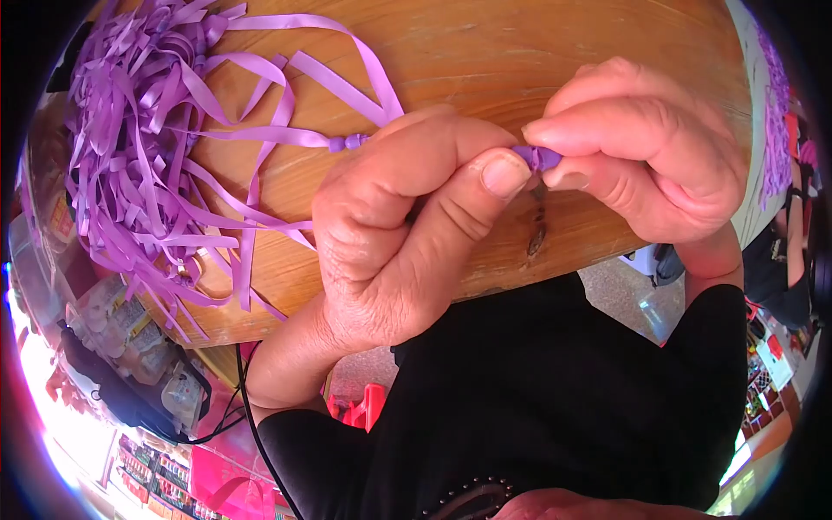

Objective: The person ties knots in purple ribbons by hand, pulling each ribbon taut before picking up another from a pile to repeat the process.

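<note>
Over the wooden table, my left hand (390, 217) is closed, pinching a small purple piece (542, 158) between thumb and forefinger. My right hand (650, 156) is closed too, its thumb and forefinger at the other end of that piece. Whether the piece is a plastic clasp or a knotted ribbon end, I cannot tell. Just left of my left hand, a purple ribbon (269, 134) leads to small dark purple fittings (347, 143) and passes behind the fingers. A large tangled heap of purple ribbons (139, 130) covers the table's left side, several loops trailing toward my left hand.
The wooden table (485, 52) has a curved edge close to my body. Below its left side sit clear plastic bags (130, 329) and a black cable (245, 381). More purple ribbons (774, 113) hang at the far right, near another person's arm (795, 230).
</note>
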